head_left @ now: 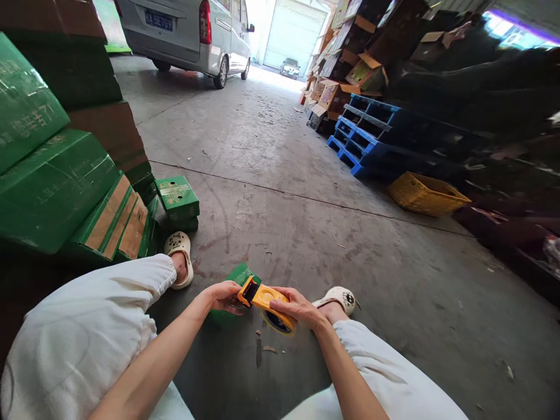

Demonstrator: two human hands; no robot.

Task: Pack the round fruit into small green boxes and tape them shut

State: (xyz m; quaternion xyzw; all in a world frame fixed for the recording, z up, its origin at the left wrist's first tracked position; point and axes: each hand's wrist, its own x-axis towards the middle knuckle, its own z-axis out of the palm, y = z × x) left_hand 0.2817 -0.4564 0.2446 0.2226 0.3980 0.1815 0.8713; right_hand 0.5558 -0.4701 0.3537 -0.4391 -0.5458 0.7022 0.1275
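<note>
A yellow-orange packing tape dispenser (265, 296) is held between my knees, low above the floor. My right hand (294, 304) is wrapped round its body, thumb on top, with the tape roll (279, 321) showing underneath. At the dispenser's dark front end, my left hand (226, 296) has its fingers bent and drawn together; what they pinch there is hidden or too small to make out. Just behind the hands is a small green box (241, 273), largely covered by my left hand and the dispenser.
Green cartons (52, 181) are stacked at the left, with a smaller green box (178, 196) beside my foot. Blue pallets (361, 137) and a yellow crate (426, 193) stand right. Farther off are a van (188, 38) and piled cardboard boxes (330, 96). Scraps lie on the concrete floor (280, 233).
</note>
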